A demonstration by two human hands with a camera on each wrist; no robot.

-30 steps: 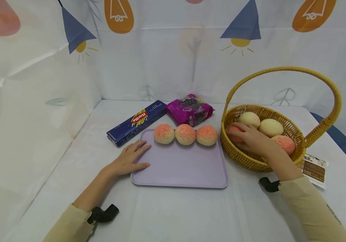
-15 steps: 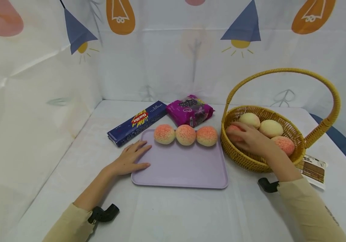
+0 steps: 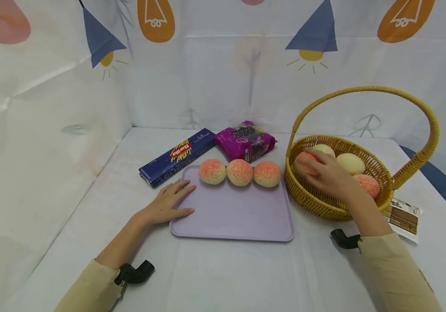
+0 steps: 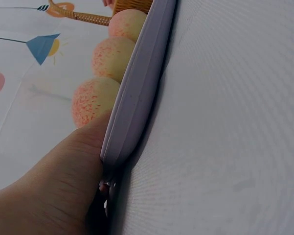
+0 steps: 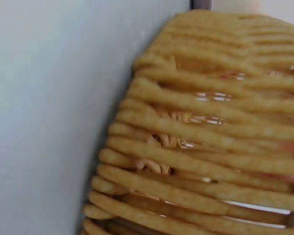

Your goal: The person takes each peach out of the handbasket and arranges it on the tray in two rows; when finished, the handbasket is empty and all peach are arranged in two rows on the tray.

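Observation:
In the head view my left hand [image 3: 168,203] rests on the left edge of a lilac tray [image 3: 232,216], its fingers spread and fairly straight. Three round buns [image 3: 239,172] with speckled pink tops stand in a row along the tray's far side; the left wrist view shows these buns [image 4: 95,100] beyond my left hand [image 4: 63,171]. Inside the wicker basket [image 3: 316,208], my right hand [image 3: 330,175] grips a pink bun [image 3: 304,161], partly hidden by the fingers. The right wrist view is filled mostly by the basket's woven wall [image 5: 195,127], which hides the hand's work.
Two cream buns [image 3: 350,164] and another pink bun [image 3: 368,185] lie in the basket, under its tall arched handle [image 3: 379,89]. Behind the tray are a blue spaghetti box [image 3: 177,157] and a purple packet [image 3: 245,141]. A brown-and-white packet [image 3: 404,219] lies right of the basket.
My right hand has risen slightly with the pink bun, which now sits a little higher and further right in the basket. My left hand and the tray have stayed put.

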